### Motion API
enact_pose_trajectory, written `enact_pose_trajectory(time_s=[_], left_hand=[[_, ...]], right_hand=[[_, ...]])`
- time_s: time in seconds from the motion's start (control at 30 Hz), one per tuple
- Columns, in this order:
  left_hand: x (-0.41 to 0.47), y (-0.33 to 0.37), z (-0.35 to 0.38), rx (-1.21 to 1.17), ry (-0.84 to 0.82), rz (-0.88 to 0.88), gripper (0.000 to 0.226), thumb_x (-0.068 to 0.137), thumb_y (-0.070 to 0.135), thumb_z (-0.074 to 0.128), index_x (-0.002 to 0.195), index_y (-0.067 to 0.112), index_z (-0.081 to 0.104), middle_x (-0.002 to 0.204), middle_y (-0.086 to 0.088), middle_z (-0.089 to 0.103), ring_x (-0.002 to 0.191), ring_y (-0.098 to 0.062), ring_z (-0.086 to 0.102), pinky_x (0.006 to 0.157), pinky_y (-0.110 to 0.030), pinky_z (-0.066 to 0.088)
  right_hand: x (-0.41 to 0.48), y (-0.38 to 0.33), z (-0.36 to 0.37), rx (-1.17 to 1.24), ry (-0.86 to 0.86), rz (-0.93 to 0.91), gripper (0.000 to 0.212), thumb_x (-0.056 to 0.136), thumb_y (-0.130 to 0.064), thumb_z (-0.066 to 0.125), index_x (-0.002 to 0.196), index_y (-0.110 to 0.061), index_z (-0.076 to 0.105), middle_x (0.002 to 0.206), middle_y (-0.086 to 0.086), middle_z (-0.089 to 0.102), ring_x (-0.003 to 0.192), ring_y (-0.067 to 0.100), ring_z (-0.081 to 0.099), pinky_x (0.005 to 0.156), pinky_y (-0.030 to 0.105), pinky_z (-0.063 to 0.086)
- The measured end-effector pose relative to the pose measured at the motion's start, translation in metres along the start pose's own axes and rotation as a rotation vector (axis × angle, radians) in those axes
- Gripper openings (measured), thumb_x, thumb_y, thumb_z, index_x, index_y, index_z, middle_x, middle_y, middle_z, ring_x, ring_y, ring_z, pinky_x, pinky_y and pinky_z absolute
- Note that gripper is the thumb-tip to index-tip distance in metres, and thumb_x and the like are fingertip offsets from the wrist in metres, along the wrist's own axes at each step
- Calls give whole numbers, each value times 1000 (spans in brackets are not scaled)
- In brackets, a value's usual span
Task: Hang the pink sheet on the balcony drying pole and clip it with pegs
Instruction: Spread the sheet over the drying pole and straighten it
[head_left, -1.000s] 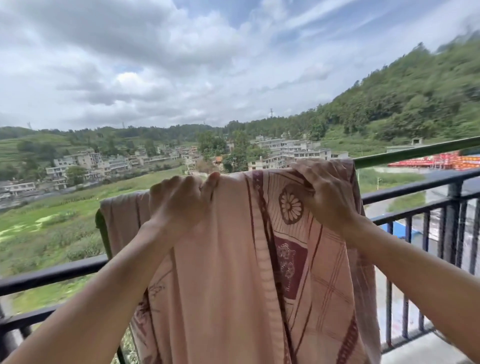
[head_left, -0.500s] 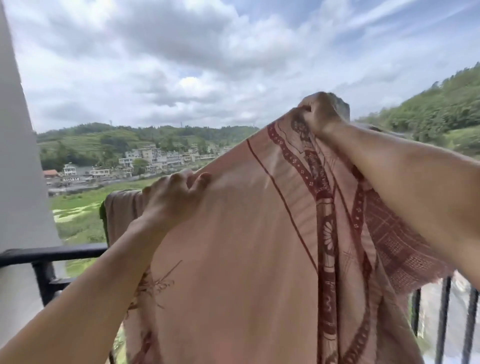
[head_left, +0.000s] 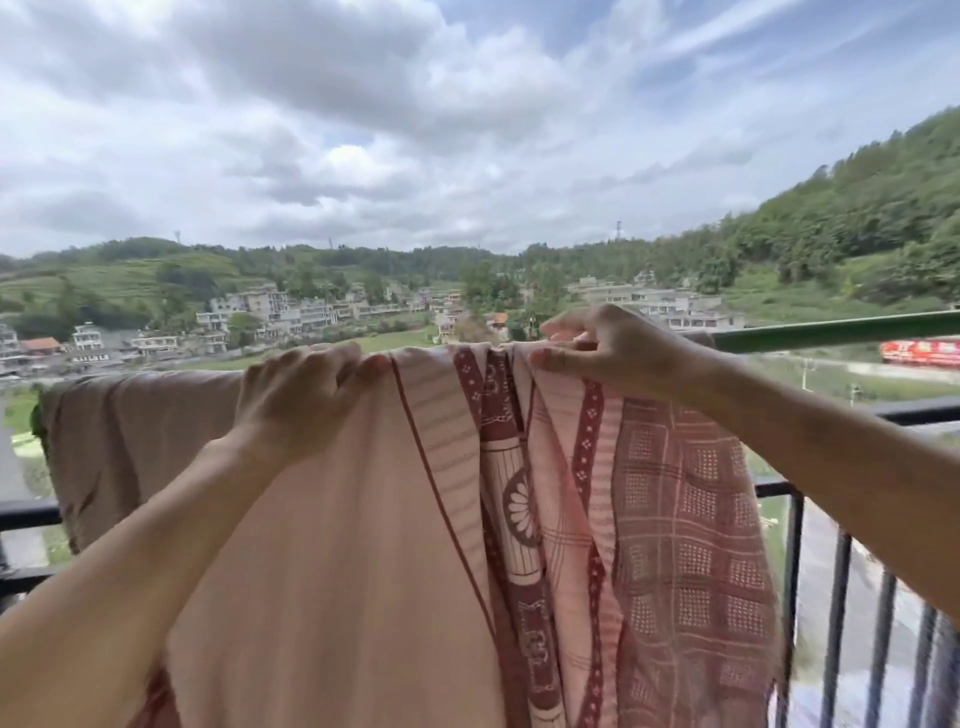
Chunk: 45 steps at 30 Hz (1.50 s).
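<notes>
1. Your left hand (head_left: 304, 397) sits just toward 9 o'clock from the middle of the view. Its fingers are curled over the top fold of the pink sheet (head_left: 337, 545), gripping the plain cloth where it bends over the pole.
2. Your right hand (head_left: 621, 353) is just toward 3 o'clock from the middle. Thumb and fingertips pinch the bunched, patterned edge of the sheet at the top, while the other fingers lie loosely bent.
3. The sheet is draped over the drying pole (head_left: 831, 332) and hangs down toward 6 o'clock. It is plain pink on the 9 o'clock side, with dark red bands and a checked weave gathered in folds on the 3 o'clock side.
4. The bare green length of the pole runs out toward 3 o'clock from your right hand.
5. Just beyond, the black balcony railing (head_left: 792, 561) shows at 4 o'clock and again at 8 o'clock.
6. Farther off, pale village buildings (head_left: 270, 312) sit among fields. A wooded hill (head_left: 857, 218) rises at 2 o'clock, and a cloudy sky (head_left: 415, 104) fills 12 o'clock.
</notes>
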<state>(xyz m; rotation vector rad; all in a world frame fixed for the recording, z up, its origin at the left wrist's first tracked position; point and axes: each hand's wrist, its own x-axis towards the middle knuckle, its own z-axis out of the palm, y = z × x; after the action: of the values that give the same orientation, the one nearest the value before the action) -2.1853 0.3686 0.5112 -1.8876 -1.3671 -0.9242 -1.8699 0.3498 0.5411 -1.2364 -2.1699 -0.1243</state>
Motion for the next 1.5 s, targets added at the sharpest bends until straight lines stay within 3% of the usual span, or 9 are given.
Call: enact_pose_trajectory(time_s=[0.2, 0.33, 0.47, 0.63, 0.9, 1.1, 1.23, 1.37, 1.5], left_hand=[[22, 4, 5, 24, -96, -57, 85, 79, 79, 6, 69, 13, 59, 60, 0, 59, 57, -16, 53, 58, -24, 33], [24, 0, -2, -14, -166, -80, 80, 77, 79, 4, 83, 22, 61, 74, 4, 63, 66, -15, 54, 61, -26, 32], [28, 1, 2, 49, -208, -112, 80, 75, 81, 7, 83, 27, 64, 75, 8, 64, 75, -18, 59, 68, -30, 41], [27, -7, 2, 15, -201, -198, 78, 85, 77, 17, 61, 15, 59, 62, 1, 61, 64, -20, 60, 70, -29, 47], [29, 2, 5, 90, -116, -218, 70, 92, 65, 25, 62, 15, 63, 64, 0, 60, 62, -19, 53, 60, -29, 33], [28, 11, 10, -5, -107, -156, 70, 83, 74, 11, 67, 20, 52, 66, 1, 57, 66, -21, 56, 65, -30, 37], [14, 5, 6, -64, -35, -213, 56, 91, 65, 26, 117, 26, 56, 121, -11, 55, 109, -32, 50, 96, -48, 30], [-22, -34, -1, 106, 4, -214, 63, 91, 63, 20, 125, 22, 53, 124, -11, 53, 113, -32, 47, 97, -47, 29], [-39, -64, -10, 126, -7, -107, 60, 93, 59, 19, 125, 21, 53, 117, -5, 57, 105, -28, 50, 93, -43, 30]], right_hand=[[12, 76, -34, 132, 437, 92, 23, 89, -30, 65, 76, -12, 70, 54, -7, 55, 39, 0, 49, 42, 22, 43], [69, 127, -89, -53, 574, 299, 42, 85, -42, 67, 68, -4, 68, 70, 6, 60, 69, 17, 54, 64, 35, 46], [110, 123, -65, -288, 444, 466, 37, 85, -49, 62, 77, -14, 69, 82, 13, 66, 83, 29, 63, 73, 33, 47], [101, 98, -16, -232, -224, 443, 22, 83, -29, 71, 96, -12, 74, 96, 2, 71, 83, 17, 65, 71, 28, 51], [5, 30, -10, -14, -84, -113, 41, 81, -59, 58, 98, -24, 69, 74, -11, 67, 57, 9, 60, 50, 24, 49], [43, 75, -42, 209, 153, -9, 31, 89, -21, 66, 69, 2, 68, 54, 3, 61, 41, 14, 51, 40, 22, 45], [98, 121, -46, -6, 331, 208, 49, 88, -17, 67, 45, -8, 45, 46, 4, 40, 43, 17, 35, 49, 26, 35], [116, 126, -22, -426, -163, 528, 22, 87, -20, 68, 83, 1, 69, 81, 11, 66, 72, 22, 58, 54, 27, 43], [123, 50, 5, -392, -358, 396, 21, 84, -16, 67, 102, -8, 73, 104, 6, 69, 90, 19, 63, 66, 28, 50]])
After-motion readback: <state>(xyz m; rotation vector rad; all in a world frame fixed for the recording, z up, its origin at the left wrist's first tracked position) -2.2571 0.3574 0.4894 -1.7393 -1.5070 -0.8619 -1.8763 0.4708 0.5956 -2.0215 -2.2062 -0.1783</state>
